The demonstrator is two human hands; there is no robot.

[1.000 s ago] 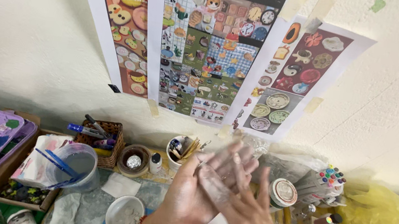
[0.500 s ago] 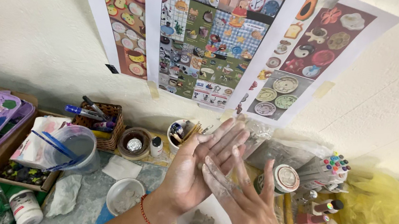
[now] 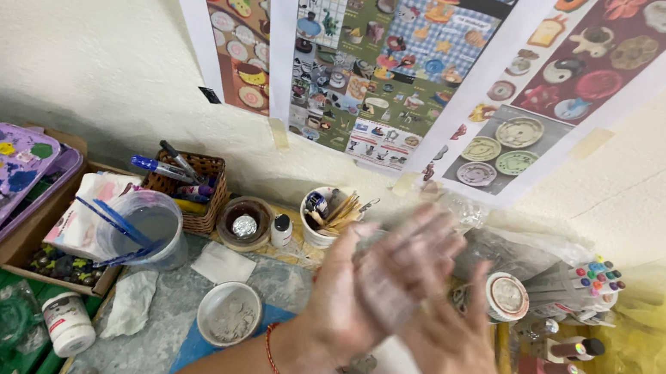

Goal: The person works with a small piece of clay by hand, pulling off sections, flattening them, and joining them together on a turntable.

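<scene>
Clay (image 3: 378,287) lies pressed between the left hand (image 3: 366,291) and right hand (image 3: 448,359), just right of the small white bowl (image 3: 229,313). Fingers (image 3: 421,238) are stretched flat, gripping nothing.

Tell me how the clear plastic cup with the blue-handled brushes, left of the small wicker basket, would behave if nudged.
The clear plastic cup looks thin-walled, so probably light and easily slid. The blue-handled brushes lean out over its rim, so it may tip toward them. It sits close to the small wicker basket, which might stop a push that way.
</scene>
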